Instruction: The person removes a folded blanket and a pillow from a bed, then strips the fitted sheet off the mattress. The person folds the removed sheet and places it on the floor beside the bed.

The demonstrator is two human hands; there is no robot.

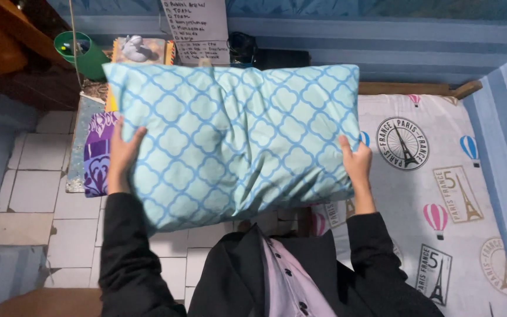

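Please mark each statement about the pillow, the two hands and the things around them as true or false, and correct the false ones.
1. Both hands hold the pillow by its short sides. True: the left hand and the right hand each grip one side.
2. The pillow is plain white. False: it is light blue with a darker blue lattice pattern.
3. The mattress with a printed sheet is to the person's right. True.
4. The pillow lies flat on the mattress. False: it is held up, mostly over the tiled floor.
5. A green bucket stands on the mattress. False: it stands at the upper left, off the mattress.
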